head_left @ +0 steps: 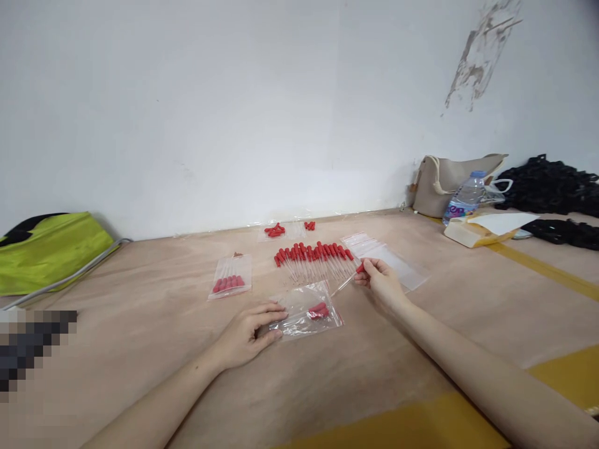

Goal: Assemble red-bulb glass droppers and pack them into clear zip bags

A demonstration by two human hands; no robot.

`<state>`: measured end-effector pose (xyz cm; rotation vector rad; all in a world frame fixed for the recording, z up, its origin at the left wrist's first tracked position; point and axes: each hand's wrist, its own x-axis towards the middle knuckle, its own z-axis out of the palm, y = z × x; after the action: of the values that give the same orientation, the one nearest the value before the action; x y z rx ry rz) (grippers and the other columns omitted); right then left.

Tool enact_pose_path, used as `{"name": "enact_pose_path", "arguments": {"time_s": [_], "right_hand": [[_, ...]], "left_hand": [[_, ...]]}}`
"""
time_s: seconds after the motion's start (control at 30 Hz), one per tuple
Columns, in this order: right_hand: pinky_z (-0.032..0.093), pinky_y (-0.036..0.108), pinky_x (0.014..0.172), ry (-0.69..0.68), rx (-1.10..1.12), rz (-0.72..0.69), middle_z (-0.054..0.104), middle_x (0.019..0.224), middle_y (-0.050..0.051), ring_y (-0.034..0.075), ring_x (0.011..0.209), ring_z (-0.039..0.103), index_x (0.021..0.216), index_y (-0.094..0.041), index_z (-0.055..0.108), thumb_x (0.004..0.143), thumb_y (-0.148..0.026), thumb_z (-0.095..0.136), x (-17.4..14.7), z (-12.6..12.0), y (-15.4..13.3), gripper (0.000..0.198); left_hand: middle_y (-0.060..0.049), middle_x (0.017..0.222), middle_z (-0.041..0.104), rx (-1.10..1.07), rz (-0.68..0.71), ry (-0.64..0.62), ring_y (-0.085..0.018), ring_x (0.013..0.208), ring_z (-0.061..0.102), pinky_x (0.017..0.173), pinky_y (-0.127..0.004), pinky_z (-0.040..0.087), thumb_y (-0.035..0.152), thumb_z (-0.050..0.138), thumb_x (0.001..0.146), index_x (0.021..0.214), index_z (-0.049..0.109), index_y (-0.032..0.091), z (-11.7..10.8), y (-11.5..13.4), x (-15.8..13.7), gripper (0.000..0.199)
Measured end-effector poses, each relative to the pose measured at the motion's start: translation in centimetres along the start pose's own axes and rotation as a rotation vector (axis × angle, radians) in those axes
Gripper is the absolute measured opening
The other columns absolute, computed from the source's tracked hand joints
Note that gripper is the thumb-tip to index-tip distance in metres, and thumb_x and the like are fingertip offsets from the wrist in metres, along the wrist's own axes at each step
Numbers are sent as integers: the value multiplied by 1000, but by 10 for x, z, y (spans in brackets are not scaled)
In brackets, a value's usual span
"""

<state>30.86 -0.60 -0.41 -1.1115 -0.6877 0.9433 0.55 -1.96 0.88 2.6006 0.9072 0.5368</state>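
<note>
As the dropper [345, 285] is prob. light & fragile, it's best pinched at its softer red bulb [360, 268], as done by R hand [381, 280], near bag [302, 301] touched by loosely spread L hand [250, 330].

here's the row of droppers [309, 252], two bulb clusters [275, 231] behind it near the wall [234, 112], a packed bag [247, 265] left, flat bags [397, 262] right; up front, the nearest bag [299, 299] lies between left hand [253, 330] and right hand [381, 282]; far right, a bottle [468, 194] before the handbag [430, 187].
</note>
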Motion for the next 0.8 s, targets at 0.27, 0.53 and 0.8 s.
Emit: {"name": "enact_pose_path", "arguments": {"time_s": [0.27, 0.53, 0.8], "right_hand": [[47, 20, 47, -3, -75, -34, 54, 61, -4, 7, 46, 53, 78, -19, 47, 74, -33, 56, 0, -3, 1, 17], [51, 20, 54, -68, 83, 83, 54, 64, -3, 8, 53, 57, 75, -20, 47, 75, -26, 57, -12, 4, 6, 12], [31, 14, 27, -589, -150, 217, 52, 49, -9, 6, 31, 45, 90, -20, 48, 71, -39, 61, -36, 8, 9, 30]], "left_hand": [[-5, 117, 57, -11, 5, 5, -20, 111, 49, 93, -37, 42, 32, 50, 83, 115, 56, 27, 1, -2, 1, 33], [-3, 121, 54, 9, -20, 10, -19, 112, 48, 95, -35, 40, 34, 49, 83, 120, 51, 27, 3, -4, -1, 37], [-4, 126, 49, -2, -53, 23, -20, 109, 50, 90, -35, 43, 36, 50, 83, 127, 39, 27, 1, 2, -1, 47]]}}
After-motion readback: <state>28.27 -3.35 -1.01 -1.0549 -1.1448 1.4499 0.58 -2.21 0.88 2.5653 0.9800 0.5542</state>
